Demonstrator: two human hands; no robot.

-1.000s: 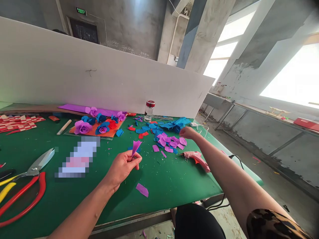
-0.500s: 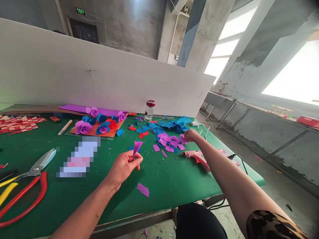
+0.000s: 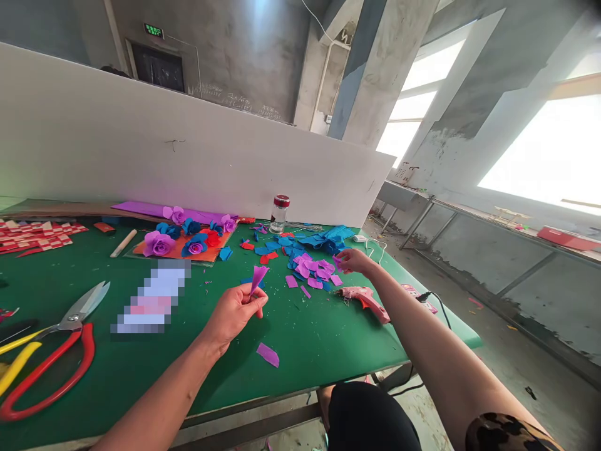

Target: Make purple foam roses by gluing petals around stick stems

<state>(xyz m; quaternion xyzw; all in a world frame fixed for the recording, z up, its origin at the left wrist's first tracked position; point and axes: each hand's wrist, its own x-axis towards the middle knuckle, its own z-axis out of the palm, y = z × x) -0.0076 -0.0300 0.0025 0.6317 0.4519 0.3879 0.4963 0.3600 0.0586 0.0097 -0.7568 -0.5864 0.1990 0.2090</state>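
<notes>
Between the thumb and fingers of my left hand (image 3: 239,307) is a rolled purple paper flower bud (image 3: 258,279), flared at the top. My right hand (image 3: 354,261) reaches over the far right of the table, its fingers pinched on a purple paper petal (image 3: 337,262). Just left of it lies a pile of purple petals (image 3: 310,268), with blue paper pieces (image 3: 295,245) under and behind them. A pink glue gun (image 3: 365,300) rests below my right hand. One loose purple petal (image 3: 268,355) lies near the table's front edge.
Finished paper flowers (image 3: 188,237) sit on an orange sheet at the back left. Large red-handled scissors (image 3: 70,338) lie at the left. A red-lidded glass jar (image 3: 280,214) stands before a white board (image 3: 211,156). A black cable (image 3: 436,300) runs off the right edge.
My right hand has drawn slightly left and its fingers show more clearly, with a purple petal in them. My left hand keeps its hold on the bud. The view has shifted slightly.
</notes>
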